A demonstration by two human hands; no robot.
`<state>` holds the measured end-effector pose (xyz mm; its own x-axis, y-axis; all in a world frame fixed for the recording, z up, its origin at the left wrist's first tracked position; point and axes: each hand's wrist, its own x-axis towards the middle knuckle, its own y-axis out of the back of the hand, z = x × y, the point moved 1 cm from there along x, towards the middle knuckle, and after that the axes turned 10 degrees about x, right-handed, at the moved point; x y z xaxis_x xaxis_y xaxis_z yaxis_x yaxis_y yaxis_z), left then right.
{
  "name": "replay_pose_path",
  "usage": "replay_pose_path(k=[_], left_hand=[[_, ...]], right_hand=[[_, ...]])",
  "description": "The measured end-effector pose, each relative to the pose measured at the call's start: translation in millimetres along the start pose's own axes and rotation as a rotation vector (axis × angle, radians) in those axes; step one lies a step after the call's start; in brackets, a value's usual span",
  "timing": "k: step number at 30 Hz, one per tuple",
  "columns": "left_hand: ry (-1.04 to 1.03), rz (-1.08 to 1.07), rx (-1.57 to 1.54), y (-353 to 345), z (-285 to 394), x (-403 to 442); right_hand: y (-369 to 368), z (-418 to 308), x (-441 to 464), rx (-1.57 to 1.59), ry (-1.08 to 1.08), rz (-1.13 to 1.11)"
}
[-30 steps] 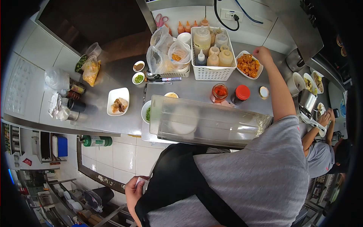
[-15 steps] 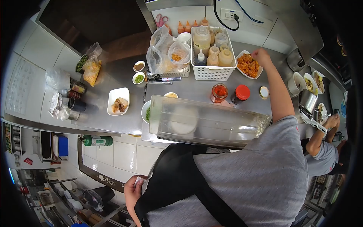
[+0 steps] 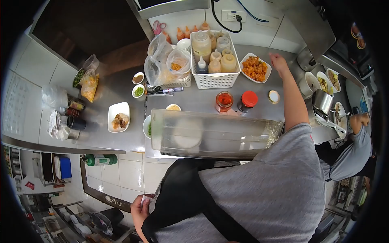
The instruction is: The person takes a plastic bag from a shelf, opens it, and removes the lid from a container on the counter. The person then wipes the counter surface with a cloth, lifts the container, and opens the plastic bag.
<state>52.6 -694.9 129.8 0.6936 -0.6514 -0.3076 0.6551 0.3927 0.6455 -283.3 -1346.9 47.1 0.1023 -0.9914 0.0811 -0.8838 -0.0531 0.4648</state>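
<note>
The right hand (image 3: pixel 278 65) is held at the upper right of the frame, just beside a white bowl (image 3: pixel 267 73) filled with orange food (image 3: pixel 254 69); its fingers are partly bent, and it cannot be told whether something is gripped. At the lower left, a small white thing (image 3: pixel 146 197) is gripped by the left hand (image 3: pixel 139 206), near the black apron (image 3: pixel 178 198).

To the left of the bowl, a white basket (image 3: pixel 216 81) is filled with sauce bottles (image 3: pixel 228 62), and this side is blocked by it. In the centre, a large clear box (image 3: pixel 227 135) is lying between the body and the food. Above it are placed a glass jar (image 3: pixel 224 102) with red content, a red-lidded jar (image 3: pixel 248 99) and a round lid (image 3: pixel 274 96).

The desk (image 3: pixel 194 99) is made of grey metal. On its left part a square bowl (image 3: pixel 126 106) with some meat pieces is seen. At the right edge, a metal pot (image 3: pixel 322 101) is set near several dishes, and another person (image 3: pixel 356 162) is partly seen. The wall (image 3: pixel 259 34) is tiled, with a socket (image 3: pixel 233 15) at the top. At the lower left, pale floor tiles (image 3: pixel 131 174) and a green tank (image 3: pixel 99 160) are shown.
</note>
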Motion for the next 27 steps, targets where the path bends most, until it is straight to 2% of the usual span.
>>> replay_pose_path(k=[2,3,5,6,8,9,12,13,15,17,19,20,24,27], left_hand=[[-0.018,-0.002,-0.012,-3,3,1],[-0.029,0.001,-0.025,-5,5,2],[-0.010,-0.011,-0.022,-5,6,3],[0.013,-0.023,-0.016,-6,6,3],[-0.010,-0.040,-0.005,-5,-1,5],[-0.028,-0.058,0.007,-5,-3,7],[-0.039,-0.072,0.032,-3,9,12],[-0.043,-0.089,0.041,-4,11,16],[-0.064,-0.063,0.008,-9,10,26],[-0.028,-0.088,-0.055,-18,4,38],[0.028,-0.221,-0.254,-29,11,54],[0.082,-0.290,-0.238,-34,17,62],[-0.063,-0.457,-0.178,-57,30,83],[-0.035,-0.449,-0.184,-70,30,95]], right_hand=[[13,31,6,0.111,-0.244,0.062],[13,47,8,0.110,-0.243,0.067],[11,71,4,0.028,-0.416,0.025],[13,76,0,0.027,-0.418,0.030],[10,74,-15,0.273,-0.498,-0.051],[14,70,-19,0.274,-0.507,-0.041],[40,41,-39,0.372,-0.539,-0.228],[50,34,-47,0.374,-0.553,-0.214],[67,19,-67,0.419,-0.520,-0.406],[78,-6,-97,0.450,-0.539,-0.440],[82,-20,-125,0.333,-0.538,-0.570],[85,-20,-136,0.307,-0.559,-0.619],[110,-1,-169,0.189,-0.522,-0.645],[137,15,-196,0.285,-0.537,-0.574]])
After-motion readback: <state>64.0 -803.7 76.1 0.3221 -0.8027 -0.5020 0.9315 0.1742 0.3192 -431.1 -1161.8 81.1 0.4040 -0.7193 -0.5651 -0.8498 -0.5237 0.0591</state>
